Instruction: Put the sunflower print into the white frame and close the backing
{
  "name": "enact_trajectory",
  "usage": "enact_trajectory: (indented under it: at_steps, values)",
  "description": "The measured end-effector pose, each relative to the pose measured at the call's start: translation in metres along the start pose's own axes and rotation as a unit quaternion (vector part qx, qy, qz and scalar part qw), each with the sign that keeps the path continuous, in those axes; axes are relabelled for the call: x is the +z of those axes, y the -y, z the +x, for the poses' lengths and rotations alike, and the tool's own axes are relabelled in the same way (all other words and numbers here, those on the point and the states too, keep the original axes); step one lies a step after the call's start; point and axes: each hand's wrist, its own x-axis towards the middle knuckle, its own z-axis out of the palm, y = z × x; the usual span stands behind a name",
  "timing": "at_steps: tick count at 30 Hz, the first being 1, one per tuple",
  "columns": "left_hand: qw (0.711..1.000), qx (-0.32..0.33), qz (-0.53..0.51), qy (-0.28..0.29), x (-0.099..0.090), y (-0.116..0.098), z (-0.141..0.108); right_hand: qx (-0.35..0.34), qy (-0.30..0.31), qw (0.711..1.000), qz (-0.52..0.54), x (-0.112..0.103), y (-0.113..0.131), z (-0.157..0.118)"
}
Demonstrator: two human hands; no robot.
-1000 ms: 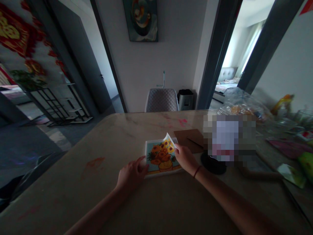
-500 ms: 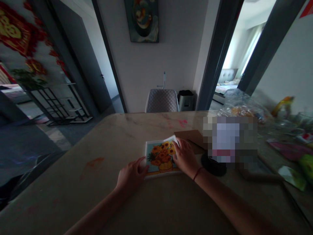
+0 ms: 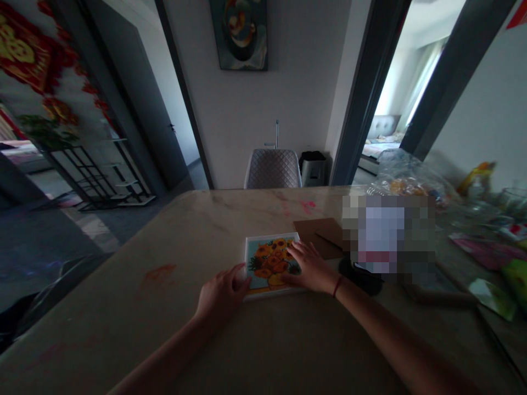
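A sunflower picture (image 3: 269, 258) with a white border lies flat on the table in front of me. My left hand (image 3: 222, 292) grips its left edge near the lower corner, the thumb on top. Over the picture's right side rests my right hand (image 3: 310, 269), its fingers spread and touching the surface; a red band circles that wrist. Just behind and to the right is a brown sheet (image 3: 315, 226) with a thin dark stick on it. A black round object (image 3: 360, 278) sits right of my right hand.
A blurred-out patch (image 3: 381, 236) covers something at the right. Beyond it are clear plastic bags (image 3: 401, 178), a pink packet (image 3: 486, 252) and a green packet (image 3: 516, 277). A quilted chair (image 3: 274, 169) stands behind the table's far edge (image 3: 230, 191).
My right hand has spread its fingers and come down lower on the picture. The white piece that stuck up at the picture's top right corner now lies flat. My left hand has stayed still.
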Motion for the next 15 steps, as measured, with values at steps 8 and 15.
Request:
enact_trajectory:
  at_steps: [8,15]
  values:
    - [1.000,0.003,0.009,0.003,0.000,0.000,0.000,0.002,0.040,0.999,0.014,-0.001,0.000,-0.001]
    - [1.000,-0.003,0.020,0.005,0.002,0.001,0.001,-0.008,0.113,0.991,0.068,-0.022,-0.010,0.004]
